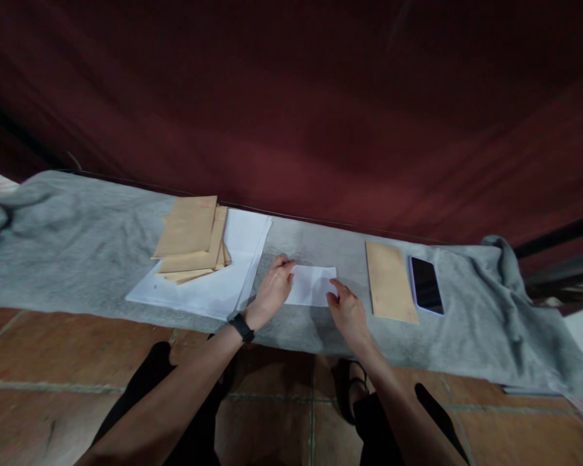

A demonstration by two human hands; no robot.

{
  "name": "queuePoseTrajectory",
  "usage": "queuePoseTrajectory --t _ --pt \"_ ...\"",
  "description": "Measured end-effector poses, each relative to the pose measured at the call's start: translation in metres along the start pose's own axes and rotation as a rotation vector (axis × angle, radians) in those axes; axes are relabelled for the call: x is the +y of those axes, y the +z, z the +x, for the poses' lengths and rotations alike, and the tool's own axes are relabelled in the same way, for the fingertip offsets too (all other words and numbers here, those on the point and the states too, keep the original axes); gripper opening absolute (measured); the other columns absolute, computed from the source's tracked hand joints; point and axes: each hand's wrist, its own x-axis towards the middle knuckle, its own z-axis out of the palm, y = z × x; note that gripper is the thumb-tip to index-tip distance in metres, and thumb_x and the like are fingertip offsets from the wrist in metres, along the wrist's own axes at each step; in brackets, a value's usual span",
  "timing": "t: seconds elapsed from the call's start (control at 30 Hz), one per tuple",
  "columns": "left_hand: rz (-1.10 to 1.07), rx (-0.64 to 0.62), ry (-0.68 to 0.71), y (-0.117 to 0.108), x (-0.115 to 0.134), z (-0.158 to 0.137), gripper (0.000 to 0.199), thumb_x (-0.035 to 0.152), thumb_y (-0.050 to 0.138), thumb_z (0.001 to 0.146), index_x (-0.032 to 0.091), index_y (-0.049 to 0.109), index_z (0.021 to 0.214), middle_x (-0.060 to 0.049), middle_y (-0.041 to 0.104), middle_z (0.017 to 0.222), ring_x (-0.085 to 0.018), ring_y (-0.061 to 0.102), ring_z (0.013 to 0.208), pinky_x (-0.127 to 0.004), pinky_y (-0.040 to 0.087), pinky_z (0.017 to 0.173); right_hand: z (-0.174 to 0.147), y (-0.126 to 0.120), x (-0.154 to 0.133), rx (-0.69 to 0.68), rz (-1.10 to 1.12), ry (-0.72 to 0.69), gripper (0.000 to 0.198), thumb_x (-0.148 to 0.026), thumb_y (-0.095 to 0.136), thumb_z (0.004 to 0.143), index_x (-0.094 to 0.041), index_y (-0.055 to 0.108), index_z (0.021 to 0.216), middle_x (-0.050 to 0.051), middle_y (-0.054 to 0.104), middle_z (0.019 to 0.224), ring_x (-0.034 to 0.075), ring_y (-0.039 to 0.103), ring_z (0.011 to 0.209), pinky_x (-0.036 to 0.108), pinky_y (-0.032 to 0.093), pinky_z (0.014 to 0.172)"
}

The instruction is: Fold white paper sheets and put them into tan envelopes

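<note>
A white sheet of paper (pixel 312 286), folded to a small rectangle, lies between my hands on the grey cloth. My left hand (pixel 274 285), with a dark watch on its wrist, pinches the paper's left edge near the upper corner. At the opposite edge, my right hand (pixel 347 312) has its thumb and curled fingers closed on the paper. Beside the right hand lies a single brown envelope (pixel 392 282). Left of my left hand, a pile of brown envelopes (pixel 188 226) rests on a stack of larger white sheets (pixel 245 249).
A phone (pixel 426 285) with a dark screen lies right of the single envelope. The grey cloth (pixel 78 246) covers a long, narrow surface and is rumpled toward both ends. Behind it hangs a dark red fabric (pixel 291 129). Below is a tiled floor (pixel 267 427).
</note>
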Motion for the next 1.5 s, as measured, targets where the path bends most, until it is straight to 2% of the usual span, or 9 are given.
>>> queuePoseTrajectory --t 0.33,0.47,0.57,0.67,0.77,0.9,1.03,1.17,1.5 --pt "0.122 0.007 0.055 0.001 0.001 -0.007 0.041 0.003 0.05 0.086 0.016 0.068 0.121 -0.014 0.061 0.126 -0.025 0.062 0.117 -0.041 0.051 0.106 0.001 -0.005 0.0 -0.029 -0.019 0.005 0.041 -0.022 0.05 0.095 -0.017 0.063 0.134 0.012 0.075 0.112 0.025 0.072 0.1 0.037 0.054 0.091" --pt "0.285 0.031 0.059 0.003 0.013 -0.018 0.038 0.011 0.048 0.093 0.013 0.065 0.127 -0.019 0.055 0.142 -0.033 0.05 0.136 -0.052 0.043 0.114 0.0 -0.007 -0.001 -0.025 -0.064 0.008 0.039 -0.023 0.051 0.096 -0.02 0.064 0.132 0.011 0.074 0.113 0.025 0.072 0.097 0.036 0.054 0.089" --pt "0.32 -0.006 0.154 0.014 0.024 -0.035 0.043 0.022 0.045 0.1 0.01 0.055 0.139 -0.021 0.042 0.158 -0.034 0.033 0.15 -0.055 0.033 0.12 -0.002 -0.008 -0.002 -0.007 -0.086 -0.006 0.038 -0.024 0.051 0.096 -0.02 0.064 0.132 0.012 0.072 0.114 0.026 0.07 0.1 0.037 0.053 0.09" --pt "0.32 -0.086 0.25 0.027 0.033 -0.055 0.054 0.036 0.046 0.101 0.007 0.047 0.146 -0.022 0.036 0.161 -0.034 0.027 0.153 -0.053 0.03 0.123 -0.003 -0.007 -0.001 0.019 -0.105 -0.031 0.039 -0.024 0.05 0.096 -0.018 0.064 0.132 0.013 0.07 0.113 0.027 0.066 0.104 0.039 0.053 0.093" --pt "0.324 -0.127 0.318 0.034 0.038 -0.068 0.061 0.041 0.046 0.101 0.01 0.039 0.153 -0.02 0.034 0.163 -0.031 0.025 0.154 -0.055 0.024 0.125 -0.003 -0.006 0.001 0.066 -0.1 -0.069 0.039 -0.024 0.048 0.096 -0.017 0.065 0.13 0.015 0.068 0.113 0.029 0.063 0.108 0.043 0.051 0.097" --pt "0.354 -0.145 0.349 0.033 0.039 -0.07 0.064 0.04 0.045 0.1 0.007 0.035 0.154 -0.021 0.034 0.162 -0.03 0.024 0.155 -0.052 0.023 0.126 -0.003 0.002 -0.003 0.073 0.03 -0.236 0.044 -0.032 0.042 0.102 -0.016 0.059 0.139 0.016 0.061 0.137 0.029 0.054 0.129 0.048 0.046 0.109" --pt "0.387 -0.155 0.316 0.033 0.038 -0.068 0.062 0.03 0.038 0.1 0.001 0.034 0.154 -0.023 0.036 0.161 -0.029 0.025 0.154 -0.05 0.024 0.126 -0.01 0.016 -0.01 -0.044 0.074 -0.345 0.056 -0.042 0.03 0.107 -0.013 0.042 0.154 0.015 0.041 0.161 0.024 0.036 0.15 0.046 0.034 0.122" --pt "0.416 -0.154 0.285 0.031 0.033 -0.069 0.06 0.023 0.034 0.098 0.003 0.033 0.155 -0.021 0.035 0.162 -0.027 0.026 0.154 -0.048 0.023 0.126 -0.017 0.024 -0.012 -0.086 -0.048 -0.355 0.061 -0.044 0.027 0.108 -0.01 0.035 0.157 0.015 0.032 0.165 0.024 0.027 0.154 0.047 0.025 0.126" --pt "0.309 -0.194 0.279 0.007 0.015 -0.061 0.056 0.028 0.042 0.098 0.015 0.041 0.153 -0.016 0.039 0.161 -0.028 0.03 0.153 -0.052 0.022 0.125 -0.021 0.026 -0.003 0.014 -0.203 -0.367 0.061 -0.042 0.034 0.107 -0.009 0.031 0.159 0.018 0.028 0.166 0.027 0.027 0.154 0.049 0.027 0.124"
